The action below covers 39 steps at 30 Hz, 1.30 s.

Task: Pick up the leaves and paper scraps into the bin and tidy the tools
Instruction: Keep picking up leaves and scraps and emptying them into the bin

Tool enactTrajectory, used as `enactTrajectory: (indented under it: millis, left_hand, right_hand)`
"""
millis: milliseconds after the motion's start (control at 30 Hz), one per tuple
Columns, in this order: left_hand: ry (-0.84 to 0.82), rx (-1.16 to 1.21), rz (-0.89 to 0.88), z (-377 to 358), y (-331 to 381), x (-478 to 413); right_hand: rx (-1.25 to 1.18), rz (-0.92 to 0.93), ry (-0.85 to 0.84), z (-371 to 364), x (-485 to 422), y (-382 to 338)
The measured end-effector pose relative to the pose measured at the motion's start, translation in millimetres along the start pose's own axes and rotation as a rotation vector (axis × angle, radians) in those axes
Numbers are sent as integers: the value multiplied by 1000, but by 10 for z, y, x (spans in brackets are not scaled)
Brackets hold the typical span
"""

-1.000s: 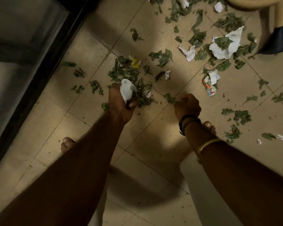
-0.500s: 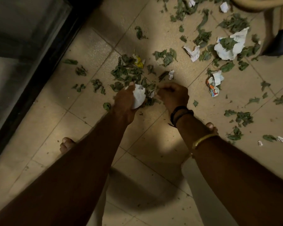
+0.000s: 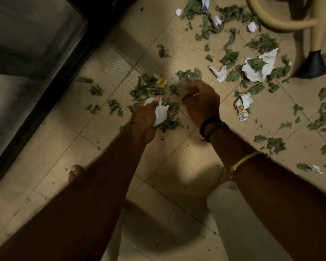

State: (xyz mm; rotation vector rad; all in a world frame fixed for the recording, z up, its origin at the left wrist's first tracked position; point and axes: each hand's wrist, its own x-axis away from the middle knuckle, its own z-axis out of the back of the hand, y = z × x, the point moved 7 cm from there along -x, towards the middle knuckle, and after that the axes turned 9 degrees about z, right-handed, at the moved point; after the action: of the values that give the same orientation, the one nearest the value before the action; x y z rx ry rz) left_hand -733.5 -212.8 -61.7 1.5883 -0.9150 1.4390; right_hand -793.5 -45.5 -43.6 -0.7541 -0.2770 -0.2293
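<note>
Item: left hand (image 3: 144,119), clamped on white paper scrap (image 3: 160,114) and leaves (image 3: 168,124), just below yellow scrap (image 3: 161,82). Right hand (image 3: 202,102), right of yellow scrap, fingers curled; contents unclear. Risk: overfull fist may shed leaves when lifted.

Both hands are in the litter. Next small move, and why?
Probably the right hand should gather the leaf pile beside the yellow scrap: it lies just ahead of both hands, and the left hand is full, gripping a white paper scrap with leaves.
</note>
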Motion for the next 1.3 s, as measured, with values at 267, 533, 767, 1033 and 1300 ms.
enactTrajectory:
  millis: [267,533,767,1033,1300]
  left_hand:
    - [-63,27,-39,44,-85,-235]
    - [-46,3,-49,164,-265,-191]
    - [0,93,-3,200,-256,273]
    - [-34,176,-116,-56,-211,2051]
    - [24,458,-93,-155,-643,4630]
  right_hand:
    - [537,240,-351,-369,-497,283]
    - [269,344,-30,-449,-43,540]
    - [-298,-453,45,-70,246,727]
    - [-810,-679,103,1195,1195,-602]
    - [-986,-594,-68,3023,2356,-2467]
